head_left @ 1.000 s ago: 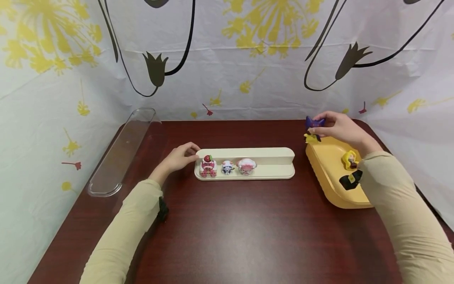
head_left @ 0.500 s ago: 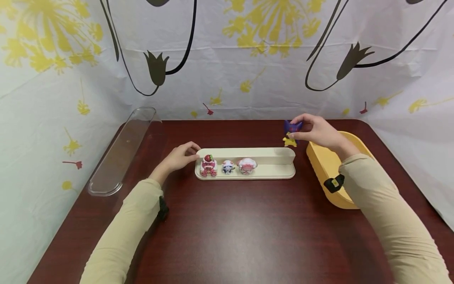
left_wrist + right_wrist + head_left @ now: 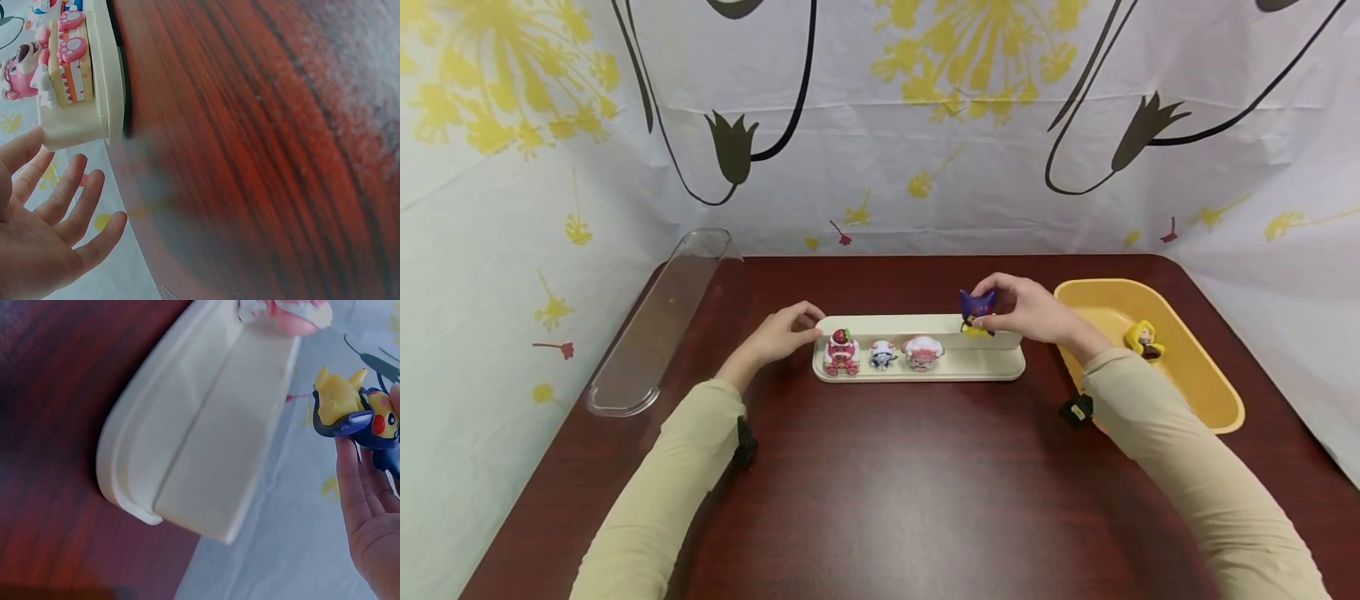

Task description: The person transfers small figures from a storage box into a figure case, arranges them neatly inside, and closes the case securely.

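Observation:
My right hand (image 3: 1030, 312) pinches a small figurine (image 3: 976, 305), a yellow character with red cheeks in a purple eared hood and cape. It hangs above the right part of a cream two-step display stand (image 3: 962, 367); in the right wrist view the figurine (image 3: 342, 403) is apart from the stand. On the lower step, from the left, stand a pink bear figurine with a strawberry on top (image 3: 842, 354), a small white-and-blue figurine (image 3: 882, 355) and a pink-and-white figurine (image 3: 922, 353). My left hand (image 3: 781, 335) touches the stand's left end, its fingers (image 3: 84, 206) spread and loose.
A yellow tray (image 3: 1213, 392) at the right holds a figurine with a yellow hood (image 3: 1144, 340); my right forearm hides part of the tray. A long clear plastic cover (image 3: 658, 321) lies at the left. A patterned cloth (image 3: 880, 167) hangs behind the dark wooden table (image 3: 910, 483).
My right hand has carried the purple-hooded figurine left from over the yellow tray, then lower, to above the stand's right part. My left hand and the other figurines on the stand have not moved.

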### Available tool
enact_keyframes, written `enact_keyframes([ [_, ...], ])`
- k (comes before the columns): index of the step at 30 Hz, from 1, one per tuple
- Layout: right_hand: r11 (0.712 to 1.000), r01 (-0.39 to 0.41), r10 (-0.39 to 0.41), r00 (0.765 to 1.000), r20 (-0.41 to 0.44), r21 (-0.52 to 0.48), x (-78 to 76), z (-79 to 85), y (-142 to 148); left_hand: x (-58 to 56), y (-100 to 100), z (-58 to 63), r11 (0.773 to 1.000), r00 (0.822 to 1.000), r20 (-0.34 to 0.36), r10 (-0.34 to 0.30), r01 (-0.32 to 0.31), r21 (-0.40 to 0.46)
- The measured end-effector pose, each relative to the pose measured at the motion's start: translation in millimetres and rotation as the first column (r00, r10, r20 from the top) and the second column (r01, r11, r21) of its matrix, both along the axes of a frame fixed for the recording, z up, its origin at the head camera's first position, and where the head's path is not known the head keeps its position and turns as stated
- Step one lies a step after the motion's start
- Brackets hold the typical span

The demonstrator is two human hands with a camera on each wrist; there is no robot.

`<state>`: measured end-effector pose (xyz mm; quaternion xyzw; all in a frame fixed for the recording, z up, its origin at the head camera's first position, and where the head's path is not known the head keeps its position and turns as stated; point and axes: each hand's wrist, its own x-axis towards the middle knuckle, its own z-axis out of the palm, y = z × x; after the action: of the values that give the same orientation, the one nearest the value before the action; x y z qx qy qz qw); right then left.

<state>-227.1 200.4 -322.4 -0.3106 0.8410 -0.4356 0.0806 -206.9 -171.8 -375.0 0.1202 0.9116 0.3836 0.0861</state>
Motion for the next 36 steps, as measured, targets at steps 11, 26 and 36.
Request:
enact_keyframes([
  [11,0.999,-0.019,0.020,1.000,-0.010,0.050,8.6,-21.0,-5,0.5,1,-1.0,1.000,1.000,-0.004,-0.005,0.005,-0.010],
  [26,0.998,-0.002,0.004,0.999,-0.036,0.064,21.3,-39.3,-8,1.1,1,1.7,1.000,1.000,0.016,0.004,-0.004,-0.009],
  [36,1.000,-0.011,0.011,0.998,-0.061,0.011,21.3,-51.7,-7,1.0,1,1.4,1.000,1.000,0.015,0.001,0.000,-0.009],
])
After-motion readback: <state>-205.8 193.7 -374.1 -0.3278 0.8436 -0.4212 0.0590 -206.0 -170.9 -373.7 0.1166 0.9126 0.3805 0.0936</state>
